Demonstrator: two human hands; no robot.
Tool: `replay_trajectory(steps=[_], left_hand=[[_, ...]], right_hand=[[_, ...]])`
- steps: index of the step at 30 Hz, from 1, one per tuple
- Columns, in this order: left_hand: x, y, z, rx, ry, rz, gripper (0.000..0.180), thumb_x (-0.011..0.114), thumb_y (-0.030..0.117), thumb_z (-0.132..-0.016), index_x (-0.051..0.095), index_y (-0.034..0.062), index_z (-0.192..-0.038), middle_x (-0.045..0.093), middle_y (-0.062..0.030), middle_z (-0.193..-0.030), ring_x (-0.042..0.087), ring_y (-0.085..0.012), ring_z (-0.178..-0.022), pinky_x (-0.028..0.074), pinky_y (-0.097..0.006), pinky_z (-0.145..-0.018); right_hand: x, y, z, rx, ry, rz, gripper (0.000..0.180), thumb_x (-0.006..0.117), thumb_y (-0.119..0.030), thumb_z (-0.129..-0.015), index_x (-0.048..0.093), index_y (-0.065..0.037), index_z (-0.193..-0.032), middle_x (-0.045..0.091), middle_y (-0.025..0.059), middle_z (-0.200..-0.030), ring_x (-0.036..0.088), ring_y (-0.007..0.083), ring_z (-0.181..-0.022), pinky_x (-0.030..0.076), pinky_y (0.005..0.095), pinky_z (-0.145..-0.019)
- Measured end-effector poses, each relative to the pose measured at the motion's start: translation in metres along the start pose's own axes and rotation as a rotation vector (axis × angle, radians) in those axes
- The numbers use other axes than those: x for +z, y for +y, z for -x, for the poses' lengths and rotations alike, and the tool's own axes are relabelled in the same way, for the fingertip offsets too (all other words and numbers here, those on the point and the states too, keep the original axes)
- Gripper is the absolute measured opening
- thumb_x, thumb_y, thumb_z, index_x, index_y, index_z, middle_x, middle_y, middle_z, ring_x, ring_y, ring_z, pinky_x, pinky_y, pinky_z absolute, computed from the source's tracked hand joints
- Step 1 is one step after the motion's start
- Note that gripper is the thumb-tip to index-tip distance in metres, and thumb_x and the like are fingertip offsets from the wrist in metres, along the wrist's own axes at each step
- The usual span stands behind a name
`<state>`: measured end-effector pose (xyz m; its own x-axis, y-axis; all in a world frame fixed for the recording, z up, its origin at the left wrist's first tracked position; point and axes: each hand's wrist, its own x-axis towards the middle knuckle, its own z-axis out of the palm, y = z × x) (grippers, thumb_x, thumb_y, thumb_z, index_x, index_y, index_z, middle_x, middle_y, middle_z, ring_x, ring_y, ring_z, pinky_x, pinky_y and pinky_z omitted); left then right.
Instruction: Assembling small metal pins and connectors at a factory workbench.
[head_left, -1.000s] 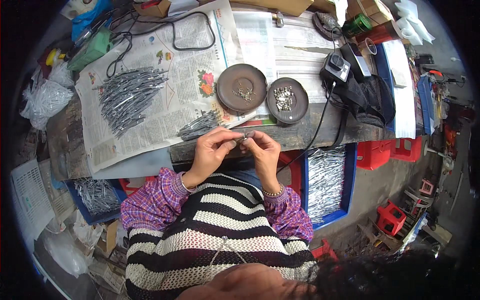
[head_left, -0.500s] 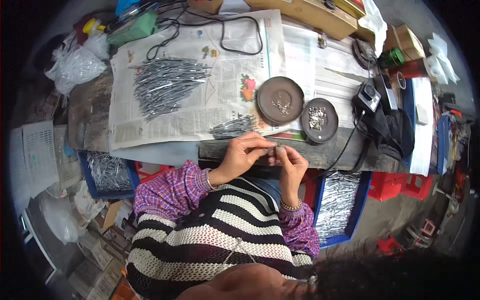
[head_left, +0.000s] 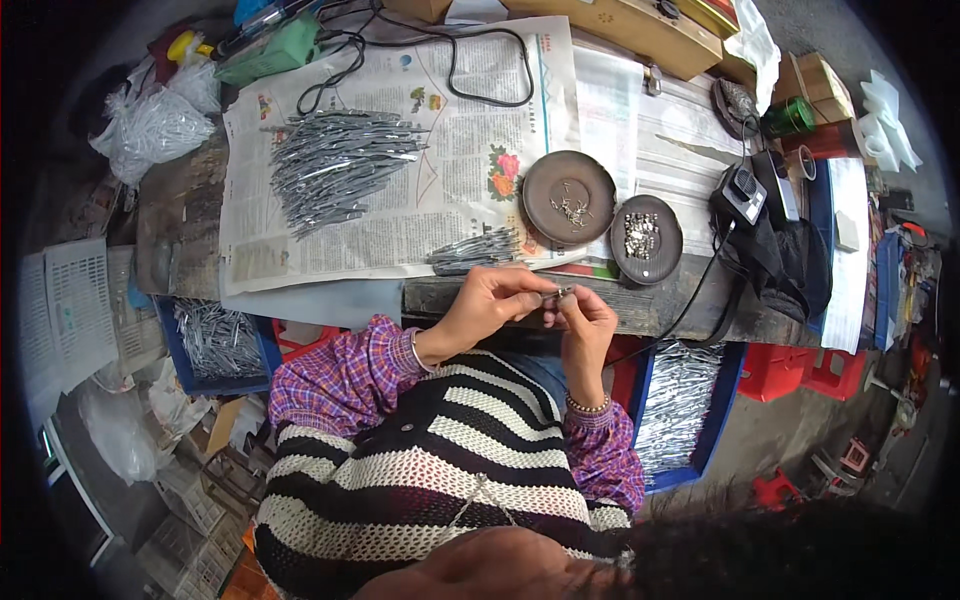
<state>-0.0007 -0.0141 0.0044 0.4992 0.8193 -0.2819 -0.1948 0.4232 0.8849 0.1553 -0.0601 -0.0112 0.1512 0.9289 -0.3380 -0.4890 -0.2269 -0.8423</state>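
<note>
My left hand (head_left: 490,308) and my right hand (head_left: 585,325) meet at the table's front edge, fingertips pinched together. Between them is a small slim metal piece (head_left: 560,292), mostly covered by the fingers, so its exact kind is unclear. Just beyond my left hand lies a small pile of thin grey metal pieces (head_left: 475,250) on newspaper (head_left: 400,245). A larger pile of similar metal pieces (head_left: 340,170) spreads farther left. Past my right hand stand a round brown dish (head_left: 543,182) with tiny pins and a smaller brown dish (head_left: 666,256) with tiny shiny parts.
Below the table edge, a blue bin (head_left: 265,345) on the left and another (head_left: 712,440) on the right hold metal pieces. A black cord (head_left: 530,75) loops across the newspaper. A small black-and-silver device (head_left: 742,195) with a cable sits at right, near red stools (head_left: 770,372).
Both hands stay together at nearly the same spot, with small finger shifts. More of the metal piece shows between the fingertips. The whole view has shifted slightly.
</note>
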Motion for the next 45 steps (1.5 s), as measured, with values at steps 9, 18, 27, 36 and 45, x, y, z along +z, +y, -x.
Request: replay_trajectory(steps=[9,18,27,36,45], left_hand=[[0.001,-0.002,0.003,0.302,0.152,-0.29,0.021,0.057,-0.009,-0.078,0.066,-0.0025,-0.095,0.061,-0.0079,-0.087,0.059,-0.014,-0.08,0.046,-0.023,-0.071],[0.003,0.0,-0.001,0.421,0.096,-0.411,0.023,0.057,-0.009,-0.078,0.067,0.0005,-0.096,0.061,-0.0081,-0.085,0.059,-0.0146,-0.077,0.047,-0.023,-0.068],[0.003,0.002,0.0,0.509,0.155,-0.603,0.025,0.059,-0.009,-0.075,0.068,0.0032,-0.095,0.06,-0.0085,-0.082,0.06,-0.0181,-0.072,0.047,-0.025,-0.064],[-0.003,0.007,-0.004,0.362,0.048,-0.458,0.022,0.058,-0.008,-0.079,0.067,0.0014,-0.097,0.057,-0.0048,-0.078,0.055,-0.0107,-0.064,0.042,-0.022,-0.055],[0.004,0.001,0.002,0.138,0.059,-0.215,0.018,0.059,-0.005,-0.081,0.067,-0.0004,-0.096,0.059,-0.0027,-0.08,0.051,-0.006,-0.064,0.04,-0.019,-0.055]], right_hand=[[0.017,0.005,0.002,-0.025,0.044,-0.054,0.013,0.057,-0.004,-0.088,0.062,0.005,-0.095,0.065,0.0072,-0.08,0.06,0.0105,-0.065,0.05,0.0222,-0.061],[0.009,0.0,0.005,0.055,0.032,-0.108,0.013,0.057,-0.004,-0.088,0.062,0.005,-0.094,0.066,0.0098,-0.082,0.061,0.0117,-0.066,0.051,0.0219,-0.06],[0.008,0.005,0.001,0.178,0.041,-0.29,0.012,0.058,-0.005,-0.088,0.061,0.004,-0.096,0.065,0.0105,-0.083,0.064,0.014,-0.068,0.054,0.0227,-0.06],[0.006,0.003,0.005,0.016,0.051,-0.08,0.008,0.061,-0.002,-0.085,0.063,0.004,-0.09,0.065,0.0074,-0.079,0.062,0.0122,-0.066,0.052,0.0235,-0.061],[0.013,0.006,0.007,-0.089,0.166,0.035,0.006,0.063,-0.001,-0.082,0.062,0.003,-0.087,0.063,0.0028,-0.074,0.059,0.0088,-0.064,0.049,0.0207,-0.061]])
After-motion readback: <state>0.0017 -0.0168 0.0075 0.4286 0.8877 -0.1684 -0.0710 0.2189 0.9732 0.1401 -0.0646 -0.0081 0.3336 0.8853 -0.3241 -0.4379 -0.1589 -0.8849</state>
